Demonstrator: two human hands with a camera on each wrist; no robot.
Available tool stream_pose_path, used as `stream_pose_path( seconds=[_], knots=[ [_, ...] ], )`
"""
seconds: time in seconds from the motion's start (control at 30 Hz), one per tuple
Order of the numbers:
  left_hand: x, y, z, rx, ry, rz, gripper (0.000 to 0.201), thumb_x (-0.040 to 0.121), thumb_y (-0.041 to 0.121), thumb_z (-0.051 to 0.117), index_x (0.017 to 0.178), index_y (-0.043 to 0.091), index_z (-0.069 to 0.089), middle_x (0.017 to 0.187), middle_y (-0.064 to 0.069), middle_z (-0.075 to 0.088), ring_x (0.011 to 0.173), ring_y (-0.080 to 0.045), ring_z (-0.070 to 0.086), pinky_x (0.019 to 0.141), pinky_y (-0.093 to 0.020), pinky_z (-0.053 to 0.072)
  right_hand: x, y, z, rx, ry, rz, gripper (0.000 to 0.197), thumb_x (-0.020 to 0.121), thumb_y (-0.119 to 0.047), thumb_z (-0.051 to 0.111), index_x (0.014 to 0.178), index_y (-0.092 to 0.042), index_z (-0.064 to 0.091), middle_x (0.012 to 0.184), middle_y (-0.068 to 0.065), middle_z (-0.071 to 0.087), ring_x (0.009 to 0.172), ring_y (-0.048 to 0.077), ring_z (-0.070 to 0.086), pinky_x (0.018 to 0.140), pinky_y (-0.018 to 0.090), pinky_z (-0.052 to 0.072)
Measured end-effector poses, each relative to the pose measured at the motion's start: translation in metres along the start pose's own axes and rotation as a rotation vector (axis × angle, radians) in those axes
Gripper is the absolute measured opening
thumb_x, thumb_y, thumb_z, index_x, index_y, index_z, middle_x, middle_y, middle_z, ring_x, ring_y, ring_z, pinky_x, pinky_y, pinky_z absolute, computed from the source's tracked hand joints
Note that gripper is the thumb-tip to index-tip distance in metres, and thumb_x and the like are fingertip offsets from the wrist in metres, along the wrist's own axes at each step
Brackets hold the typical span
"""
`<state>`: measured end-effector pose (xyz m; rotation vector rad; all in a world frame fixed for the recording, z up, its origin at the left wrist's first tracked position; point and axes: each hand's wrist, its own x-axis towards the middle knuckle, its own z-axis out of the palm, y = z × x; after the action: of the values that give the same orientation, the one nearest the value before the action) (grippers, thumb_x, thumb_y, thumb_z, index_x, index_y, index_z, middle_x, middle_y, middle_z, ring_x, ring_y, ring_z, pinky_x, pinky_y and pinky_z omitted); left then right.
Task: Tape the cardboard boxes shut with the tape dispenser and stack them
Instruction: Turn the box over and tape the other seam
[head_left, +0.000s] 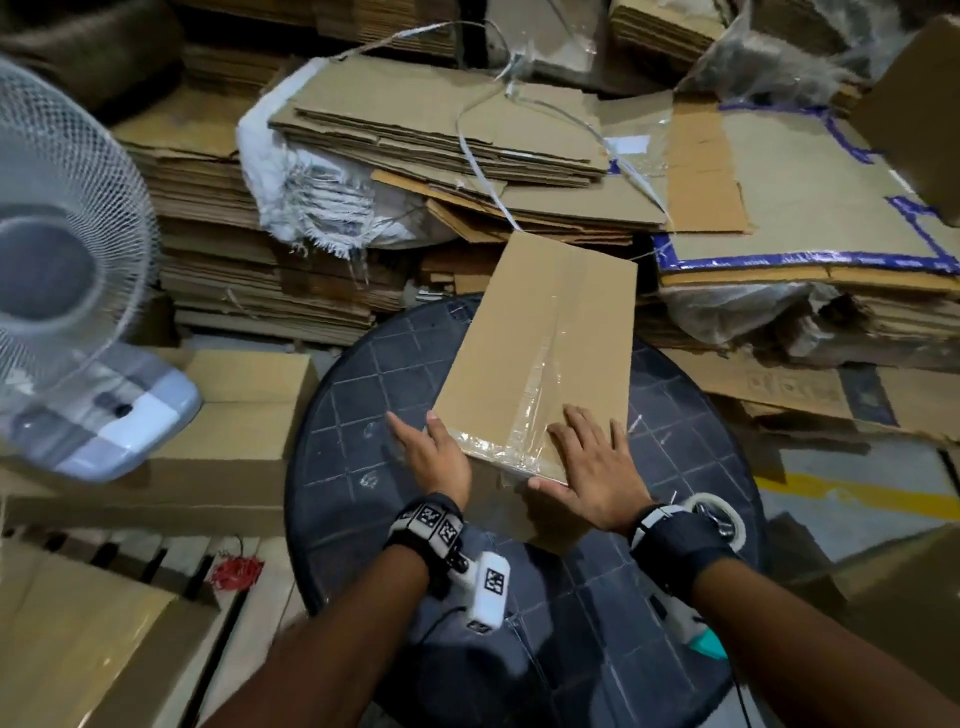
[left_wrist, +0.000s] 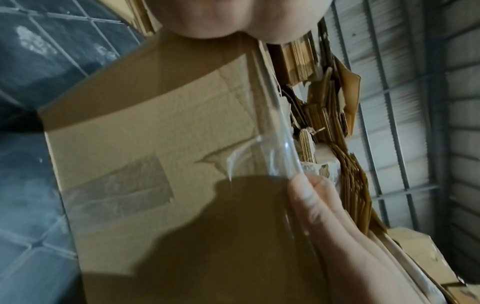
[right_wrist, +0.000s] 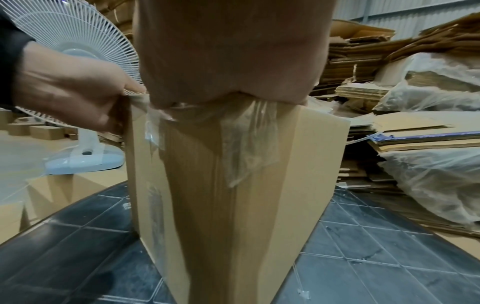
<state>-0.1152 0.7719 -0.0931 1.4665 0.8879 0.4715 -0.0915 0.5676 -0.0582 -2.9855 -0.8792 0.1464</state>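
Note:
A tall brown cardboard box (head_left: 545, 332) (left_wrist: 155, 144) (right_wrist: 311, 164) stands on a round dark table (head_left: 363, 395) (right_wrist: 78, 236). Clear tape (head_left: 535, 395) (right_wrist: 246, 144) runs along its top seam and folds wrinkled over the near edge. My left hand (head_left: 415, 434) (right_wrist: 78, 92) lies against the near left corner, thumb on top and fingers straight along the side. My right hand (head_left: 592, 457) (right_wrist: 228, 51) presses flat on the top by the tape, thumb along the near edge. The tape dispenser (head_left: 727, 512) lies on the table behind my right wrist.
A white standing fan (head_left: 67, 260) (right_wrist: 78, 30) is at the left. Stacks of flattened cardboard (head_left: 441, 130) and plastic-wrapped bundles (right_wrist: 428, 174) rise behind and to the right of the table. Closed boxes (head_left: 234, 415) sit to the left, another (head_left: 78, 649) at lower left.

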Motion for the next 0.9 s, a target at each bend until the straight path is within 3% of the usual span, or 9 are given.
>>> stream_pose_path(
  seconds=[0.07, 0.17, 0.3, 0.47, 0.57, 0.67, 0.77, 0.83, 0.9],
  knots=[
    [-0.012, -0.008, 0.003, 0.014, 0.028, 0.060, 0.071, 0.107, 0.030, 0.039, 0.158, 0.004, -0.003, 0.167, -0.016, 0.002, 0.153, -0.029, 0.010, 0.123, -0.028, 0.009, -0.002, 0.000, -0.003, 0.063, 0.009, -0.013, 0.102, 0.082, -0.086, -0.001, 0.148, -0.019, 0.037, 0.166, 0.009, 0.018, 0.154, 0.026, 0.012, 0.121, 0.061, 0.005],
    [-0.030, -0.027, 0.010, 0.046, 0.061, 0.257, 0.086, 0.103, 0.049, 0.037, 0.154, 0.000, -0.012, 0.165, -0.019, -0.011, 0.154, -0.027, -0.004, 0.119, -0.015, -0.005, -0.003, 0.004, -0.006, 0.239, 0.007, 0.012, 0.110, 0.077, -0.085, -0.017, 0.148, -0.025, 0.040, 0.167, 0.002, 0.016, 0.155, 0.017, 0.008, 0.124, 0.047, 0.000],
    [-0.051, -0.049, 0.021, 0.073, 0.066, 0.470, 0.091, 0.100, 0.063, 0.029, 0.152, 0.001, -0.013, 0.162, -0.015, -0.017, 0.154, -0.027, -0.008, 0.124, -0.029, -0.002, -0.003, 0.011, -0.005, 0.352, -0.005, -0.013, 0.111, 0.076, -0.085, -0.018, 0.151, -0.028, 0.041, 0.166, -0.002, 0.019, 0.154, 0.012, 0.009, 0.124, 0.039, 0.002],
    [-0.064, -0.058, 0.028, 0.155, 0.080, 0.490, 0.089, 0.102, 0.059, 0.031, 0.155, -0.004, -0.002, 0.165, -0.021, -0.008, 0.155, -0.030, -0.004, 0.126, -0.045, 0.003, -0.006, 0.011, -0.003, 0.193, -0.001, -0.099, 0.109, 0.079, -0.079, -0.021, 0.156, -0.020, 0.031, 0.167, 0.004, 0.015, 0.155, 0.019, 0.007, 0.125, 0.043, 0.004],
    [-0.070, -0.057, 0.031, 0.147, 0.110, 0.502, 0.089, 0.102, 0.059, 0.030, 0.155, -0.007, 0.003, 0.165, -0.020, -0.004, 0.155, -0.027, -0.003, 0.126, -0.043, 0.003, -0.006, 0.013, -0.002, 0.110, -0.023, -0.117, 0.109, 0.080, -0.080, -0.018, 0.156, -0.018, 0.028, 0.168, 0.005, 0.013, 0.155, 0.021, 0.006, 0.125, 0.047, 0.006],
    [-0.076, -0.056, 0.034, 0.131, 0.119, 0.503, 0.089, 0.101, 0.060, 0.029, 0.155, -0.007, 0.006, 0.165, -0.018, -0.002, 0.155, -0.024, -0.001, 0.126, -0.036, 0.002, -0.005, 0.015, 0.002, 0.007, -0.022, -0.135, 0.095, 0.089, -0.075, -0.002, 0.156, -0.015, 0.028, 0.167, 0.008, 0.014, 0.155, 0.025, 0.008, 0.123, 0.050, 0.009],
    [-0.080, -0.055, 0.033, 0.179, 0.120, 0.494, 0.087, 0.100, 0.053, 0.037, 0.155, -0.008, 0.009, 0.165, -0.021, 0.002, 0.154, -0.024, 0.001, 0.124, -0.028, -0.002, -0.004, 0.012, 0.003, -0.054, -0.040, -0.152, 0.094, 0.089, -0.071, -0.002, 0.156, -0.011, 0.027, 0.167, 0.012, 0.015, 0.154, 0.030, 0.009, 0.123, 0.053, 0.010],
    [-0.079, -0.054, 0.025, 0.203, 0.085, 0.475, 0.084, 0.097, 0.049, 0.038, 0.157, -0.002, 0.006, 0.165, -0.016, 0.001, 0.154, -0.022, 0.003, 0.123, -0.031, 0.000, -0.003, 0.012, 0.003, -0.073, -0.044, -0.168, 0.094, 0.089, -0.070, -0.001, 0.155, -0.010, 0.027, 0.166, 0.014, 0.015, 0.154, 0.033, 0.010, 0.122, 0.055, 0.011],
    [-0.079, -0.050, 0.010, 0.219, 0.055, 0.489, 0.082, 0.097, 0.046, 0.041, 0.159, 0.008, 0.004, 0.166, -0.013, 0.013, 0.153, -0.023, 0.015, 0.124, -0.040, 0.013, -0.002, 0.012, 0.002, -0.092, -0.057, -0.178, 0.094, 0.087, -0.069, 0.000, 0.156, -0.010, 0.025, 0.166, 0.014, 0.014, 0.154, 0.033, 0.008, 0.121, 0.055, 0.010]
  ],
)
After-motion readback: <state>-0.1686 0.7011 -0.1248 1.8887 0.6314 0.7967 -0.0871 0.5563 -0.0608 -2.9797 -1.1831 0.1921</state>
